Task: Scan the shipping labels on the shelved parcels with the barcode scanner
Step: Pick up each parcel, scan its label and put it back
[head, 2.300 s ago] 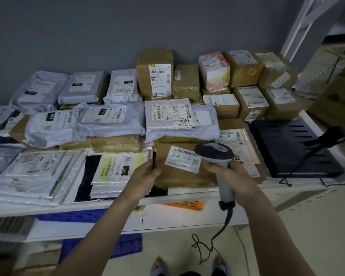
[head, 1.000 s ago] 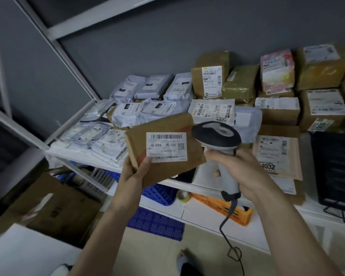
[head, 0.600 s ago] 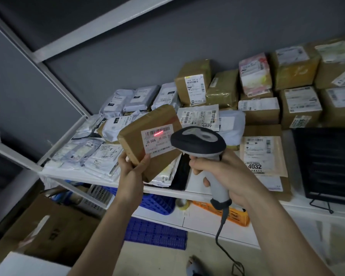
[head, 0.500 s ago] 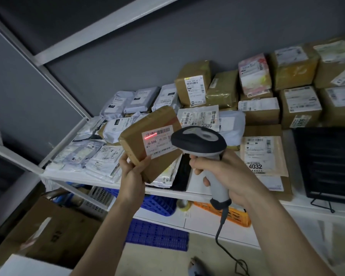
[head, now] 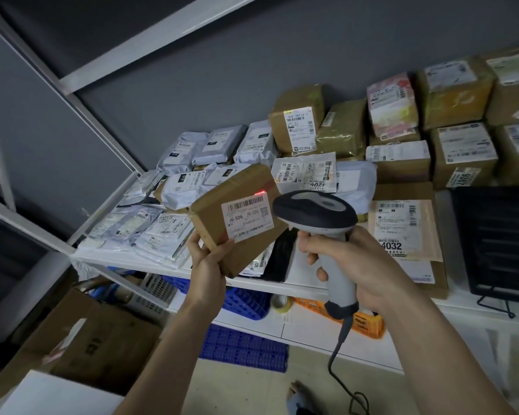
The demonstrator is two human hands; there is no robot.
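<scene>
1. Head view: the left hand (head: 206, 265) grips the lower corner of a brown cardboard parcel (head: 237, 217), thumb on its front, holding it tilted above the shelf's (head: 297, 287) front edge.
2. The right hand (head: 363, 265) is wrapped round the grey handle of a barcode scanner (head: 315, 212), its head just beside the parcel.
3. The parcel's shipping label (head: 247, 217) reads "J6-S06"; a red scan spot (head: 260, 192) sits just above the label's top edge.
4. Other parcels (head: 462, 151) crowd the shelf; most small label print is unreadable, and the rightmost boxes are cut off by the frame.
</scene>
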